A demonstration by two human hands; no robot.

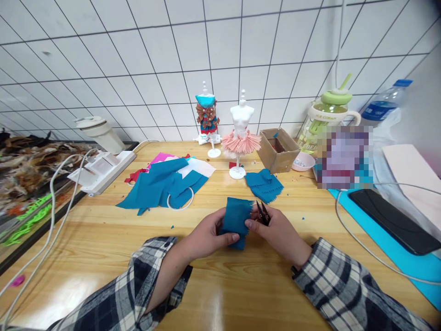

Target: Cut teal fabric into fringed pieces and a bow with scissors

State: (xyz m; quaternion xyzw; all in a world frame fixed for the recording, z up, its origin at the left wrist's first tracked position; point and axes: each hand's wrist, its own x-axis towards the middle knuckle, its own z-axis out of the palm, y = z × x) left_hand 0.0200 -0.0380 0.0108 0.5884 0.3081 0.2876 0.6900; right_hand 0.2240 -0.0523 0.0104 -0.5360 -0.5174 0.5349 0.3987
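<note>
A folded piece of teal fabric [237,215] with a zigzag-cut right edge is held up over the table. My left hand [210,234] is closed on its left side, thumb across the front. My right hand [279,230] pinches the notched edge between thumb and fingers. Tucked in that same hand is a small pair of dark scissors [263,213], points upward and slightly apart; their handles are mostly hidden. Just beyond lies another teal piece [264,185] with notched edges. Larger teal cloth [155,184] spreads to the left, with a white ring [180,199] on it.
Two small dress forms stand at the back, one in a pink ruffled skirt [241,142], one in a blue and brown outfit [206,115]. Right of them are a cardboard box [279,156], a pink bowl [303,162], a jug [325,119] and a black phone [392,220]. A power strip [106,172] lies left.
</note>
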